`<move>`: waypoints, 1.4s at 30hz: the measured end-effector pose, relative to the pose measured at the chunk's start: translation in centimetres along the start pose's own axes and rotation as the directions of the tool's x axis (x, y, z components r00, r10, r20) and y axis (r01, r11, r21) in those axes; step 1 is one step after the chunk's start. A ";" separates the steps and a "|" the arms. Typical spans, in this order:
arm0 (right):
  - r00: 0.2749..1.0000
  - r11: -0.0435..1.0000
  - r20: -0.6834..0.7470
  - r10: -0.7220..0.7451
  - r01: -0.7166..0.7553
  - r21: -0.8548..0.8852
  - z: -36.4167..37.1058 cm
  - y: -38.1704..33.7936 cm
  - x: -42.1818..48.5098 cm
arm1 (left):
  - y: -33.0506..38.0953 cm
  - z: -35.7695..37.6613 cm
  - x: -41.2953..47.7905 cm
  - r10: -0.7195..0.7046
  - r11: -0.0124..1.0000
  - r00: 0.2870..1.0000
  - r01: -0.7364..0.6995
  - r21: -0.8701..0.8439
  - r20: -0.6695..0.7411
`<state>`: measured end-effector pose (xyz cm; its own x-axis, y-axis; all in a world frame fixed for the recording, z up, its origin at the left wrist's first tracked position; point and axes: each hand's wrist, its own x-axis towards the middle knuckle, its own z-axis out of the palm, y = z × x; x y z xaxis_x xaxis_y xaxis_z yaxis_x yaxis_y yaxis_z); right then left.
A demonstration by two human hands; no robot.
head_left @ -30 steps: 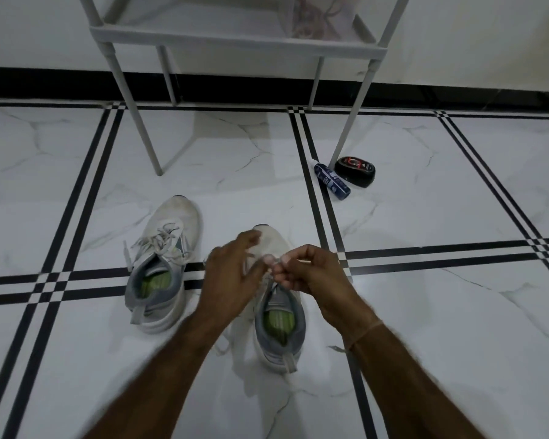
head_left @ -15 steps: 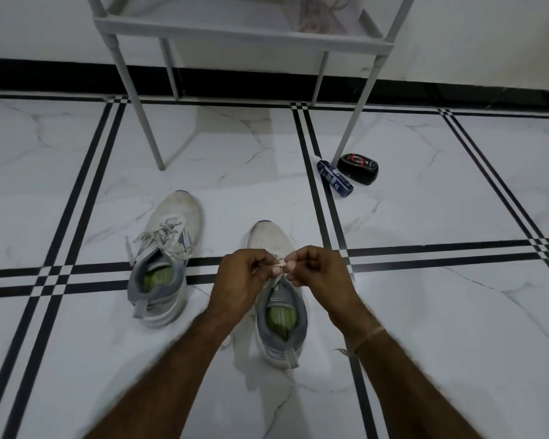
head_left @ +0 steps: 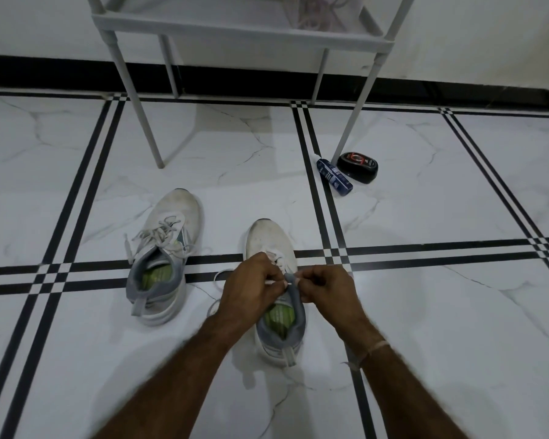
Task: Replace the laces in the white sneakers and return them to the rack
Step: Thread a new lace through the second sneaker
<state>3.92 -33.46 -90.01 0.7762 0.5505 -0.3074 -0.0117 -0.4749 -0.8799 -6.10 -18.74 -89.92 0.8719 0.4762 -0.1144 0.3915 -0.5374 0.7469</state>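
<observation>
Both hands have dropped lower over the right sneaker (head_left: pixel 271 245) — left hand (head_left: pixel 251 288) and right hand (head_left: pixel 325 288) fingers still pinching its lace (head_left: pixel 274 282).

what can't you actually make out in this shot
- Head view: the lacing on the right sneaker is covered by the left hand and right hand.
- Head view: whether the lace is being tied or undone cannot be told.
- Head view: the rack is cut off by the top edge; the tangle on its shelf is unclear.
- Head view: labels on the blue tube and black container are too small.
</observation>
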 end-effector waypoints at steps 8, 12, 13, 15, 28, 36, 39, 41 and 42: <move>0.998 0.998 0.039 -0.058 0.057 0.039 0.5 0.4 -0.5 | -0.3 1.2 -0.8 -0.044 0.997 0.996 0.048 0.061 -0.075; 0.991 0.984 0.135 -0.023 -0.001 0.178 0.3 0.9 -0.7 | -1.1 0.7 -0.3 -0.041 0.999 0.999 0.041 0.000 -0.023; 0.991 0.982 0.134 -0.014 -0.012 0.190 0.4 1.0 -0.5 | -1.2 0.6 -0.3 -0.052 0.999 0.998 0.052 -0.017 -0.020; 0.994 0.985 0.112 -0.020 0.001 0.172 0.7 1.6 -0.3 | -1.6 0.7 -0.2 -0.070 0.997 0.998 0.070 -0.028 -0.004; 0.989 0.989 0.046 -0.143 0.145 -0.042 -2.5 -0.8 1.1 | -3.4 0.3 0.0 -0.030 0.999 0.998 0.031 -0.020 0.064; 0.992 0.573 -0.030 0.124 -0.047 0.818 -4.2 -2.6 1.1 | -3.0 0.5 0.2 -0.012 0.986 0.998 0.022 -0.164 0.062; 0.977 0.758 -0.203 0.056 0.091 0.646 -6.2 -3.6 0.9 | -3.7 0.1 -0.8 -0.032 0.966 0.999 0.038 -0.255 0.028; 0.990 0.974 -0.068 -0.123 0.134 0.186 -4.2 -2.7 0.4 | -4.2 -0.1 -1.3 -0.056 0.958 0.998 0.056 -0.282 0.009; 0.989 0.991 0.062 -0.133 0.132 0.008 -2.7 -1.5 0.2 | -4.2 0.0 -1.3 -0.068 0.953 0.998 0.064 -0.295 -0.002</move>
<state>5.73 -34.47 -87.75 0.7301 0.6503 -0.2099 0.0864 -0.3924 -0.9157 -8.94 -17.08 -92.89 0.8428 0.5128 -0.1633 0.3424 -0.2769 0.8978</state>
